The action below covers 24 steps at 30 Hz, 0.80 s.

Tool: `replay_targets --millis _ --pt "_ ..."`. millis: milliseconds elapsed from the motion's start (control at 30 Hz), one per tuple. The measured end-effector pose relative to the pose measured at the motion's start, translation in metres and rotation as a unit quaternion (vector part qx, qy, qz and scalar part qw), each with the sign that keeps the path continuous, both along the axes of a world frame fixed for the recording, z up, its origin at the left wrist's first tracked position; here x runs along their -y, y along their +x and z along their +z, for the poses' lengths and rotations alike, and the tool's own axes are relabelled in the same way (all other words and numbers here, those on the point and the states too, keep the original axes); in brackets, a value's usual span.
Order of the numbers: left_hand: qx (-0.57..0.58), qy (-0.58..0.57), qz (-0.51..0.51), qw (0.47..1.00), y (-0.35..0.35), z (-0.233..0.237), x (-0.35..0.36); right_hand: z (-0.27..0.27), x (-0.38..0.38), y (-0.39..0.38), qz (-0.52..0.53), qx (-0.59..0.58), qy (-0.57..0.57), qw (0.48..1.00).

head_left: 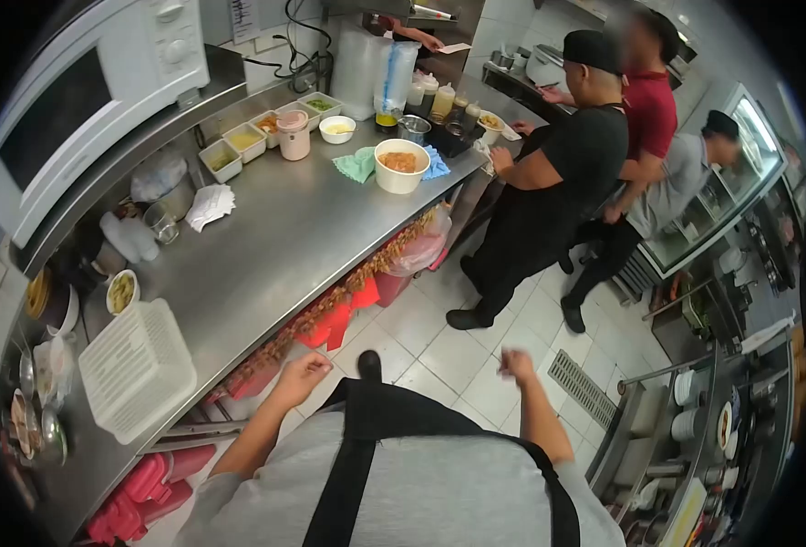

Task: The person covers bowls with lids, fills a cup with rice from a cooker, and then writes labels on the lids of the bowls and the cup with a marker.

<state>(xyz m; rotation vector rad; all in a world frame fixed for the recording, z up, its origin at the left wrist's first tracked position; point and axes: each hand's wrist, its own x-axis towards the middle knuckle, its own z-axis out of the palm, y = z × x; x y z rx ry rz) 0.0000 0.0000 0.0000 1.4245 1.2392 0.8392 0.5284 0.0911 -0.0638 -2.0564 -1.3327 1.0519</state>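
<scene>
My left hand (304, 374) hangs over the floor beside the front edge of the steel counter (266, 246). Its fingers are curled together, and I see nothing in them. Out to the other side, my right hand (516, 364) is loosely curled above the white floor tiles, slightly blurred, with nothing visible in it. Neither hand touches the counter. A white slatted plastic basket (139, 369) lies on the counter at the left. Farther along stands a large white tub of orange-brown food (397, 167), between a green cloth (356, 165) and a blue cloth (436, 164).
Several co-workers stand ahead on the right, one in a black apron (549, 191) at the counter. A glass-door fridge (740, 173) is behind them. A microwave (93, 91) sits on the upper left shelf. Stacked plates (686, 424) fill a rack at right, near a floor drain (583, 387).
</scene>
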Motion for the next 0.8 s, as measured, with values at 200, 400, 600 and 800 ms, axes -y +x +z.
replay_targets --millis 200,400,600,800 --pt "0.174 -0.087 0.15 0.969 0.055 0.047 -0.159 0.14 -0.235 -0.031 -0.051 -0.34 0.125 0.931" --pt "0.202 -0.123 0.197 0.952 0.116 0.074 -0.329 0.183 -0.463 -0.009 -0.128 -0.501 0.176 0.838" --pt "0.083 -0.097 0.281 0.951 0.148 0.061 -0.419 0.166 -0.629 0.043 -0.263 -0.263 0.171 0.912" --pt "0.06 -0.096 0.37 0.922 0.175 0.057 -0.443 0.004 -0.875 0.192 -0.155 -0.139 0.187 0.96"
